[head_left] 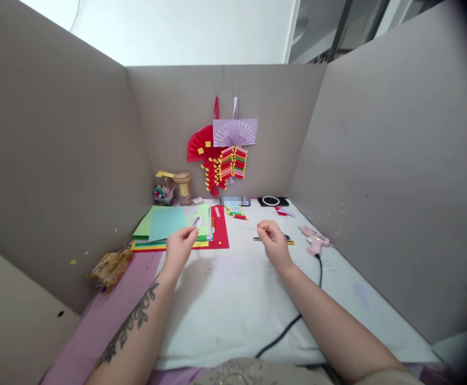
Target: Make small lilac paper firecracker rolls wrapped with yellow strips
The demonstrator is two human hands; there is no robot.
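Note:
My left hand (180, 247) is raised over the right part of the paper stack, its thumb and fingers pinched on a small pale oval piece (197, 221) with a darker middle. My right hand (274, 243) hovers above the white table cover, fingers curled into a pinch. What is between those fingertips is too fine to make out, though a faint thin line seems to run left from them. Behind the right hand lie a blade-like tool and a yellow-and-dark tool (290, 243), partly hidden. Between the hands, farther back, are several small coloured paper rolls (240, 217).
Stacked coloured paper (165, 223) lies left. A pink glue gun (316, 240) with a black cable (282, 336) is at right. Red and lilac paper fan hangings (234, 132) hang on the grey back panel. A cup (183, 187) and pen holder (163, 195) stand back left.

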